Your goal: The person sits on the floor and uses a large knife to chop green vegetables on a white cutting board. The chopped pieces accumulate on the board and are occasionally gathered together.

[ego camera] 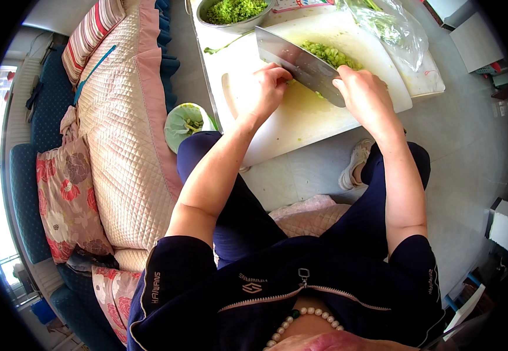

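Note:
My right hand point(365, 93) grips the handle end of a broad steel cleaver point(300, 66), its blade standing on edge over a white plastic cutting board point(311, 125). Beside the blade's near-left face, my left hand point(271, 83) has its fingers curled and touching the board; whether something is pinched beneath them is hidden. Chopped green stalks point(331, 55) lie heaped on the far side of the blade. A few small green bits are near its lower edge. A thin leafy stem point(225, 46) rests at the board's upper left.
A metal bowl point(236, 27) of finely chopped greens stands at the top. Clear plastic bags point(396, 37) with green stalks lie upper right. A lined bin point(183, 127) with scraps stands by my left knee. A sofa with a quilted cover point(118, 145) runs along the left.

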A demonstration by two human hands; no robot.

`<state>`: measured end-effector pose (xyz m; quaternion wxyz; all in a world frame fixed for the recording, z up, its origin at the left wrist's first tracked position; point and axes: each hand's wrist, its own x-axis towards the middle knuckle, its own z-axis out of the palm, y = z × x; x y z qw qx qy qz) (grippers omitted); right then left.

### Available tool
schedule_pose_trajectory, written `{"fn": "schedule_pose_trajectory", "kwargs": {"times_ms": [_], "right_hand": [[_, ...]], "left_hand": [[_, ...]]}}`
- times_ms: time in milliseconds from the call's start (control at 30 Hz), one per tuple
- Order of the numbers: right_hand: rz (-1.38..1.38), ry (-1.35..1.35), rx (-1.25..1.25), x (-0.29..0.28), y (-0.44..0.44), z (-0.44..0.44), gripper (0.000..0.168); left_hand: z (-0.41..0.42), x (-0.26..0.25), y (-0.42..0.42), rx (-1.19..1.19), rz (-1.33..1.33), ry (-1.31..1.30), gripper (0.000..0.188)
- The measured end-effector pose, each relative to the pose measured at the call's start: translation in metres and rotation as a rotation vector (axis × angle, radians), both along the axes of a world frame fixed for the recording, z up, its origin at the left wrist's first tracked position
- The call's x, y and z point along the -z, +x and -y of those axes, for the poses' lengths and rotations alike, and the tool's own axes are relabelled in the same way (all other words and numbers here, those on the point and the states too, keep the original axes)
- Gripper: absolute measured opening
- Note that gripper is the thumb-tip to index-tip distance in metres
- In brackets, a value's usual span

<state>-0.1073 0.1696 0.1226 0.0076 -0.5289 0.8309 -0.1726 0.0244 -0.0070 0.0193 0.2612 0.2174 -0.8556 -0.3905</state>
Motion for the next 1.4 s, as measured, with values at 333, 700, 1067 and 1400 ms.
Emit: {"fn": "schedule_pose_trajectory", "kwargs": {"times_ms": [333,700,1067,1400], "right_hand": [[0.024,-0.102,0.008,0.037,-0.002,0.023,0.017],[0.026,-0.018,-0.002,0.004,-0.003,0.0,0.016],[0.028,-0.103,0.001,0.032,0.0,0.024,0.016],[0.074,-0.026,-0.001,0.003,-0.003,0.001,0.016]], "left_hand": [[0.003,0.003,0.002,0.034,0.023,0.005,0.019],[0.002,-0.001,0.003,0.009,0.037,-0.016,0.021],[0.005,0.003,0.002,0.032,0.046,-0.021,0.02],[0.002,-0.001,0.004,0.011,0.021,0.008,0.02]]}}
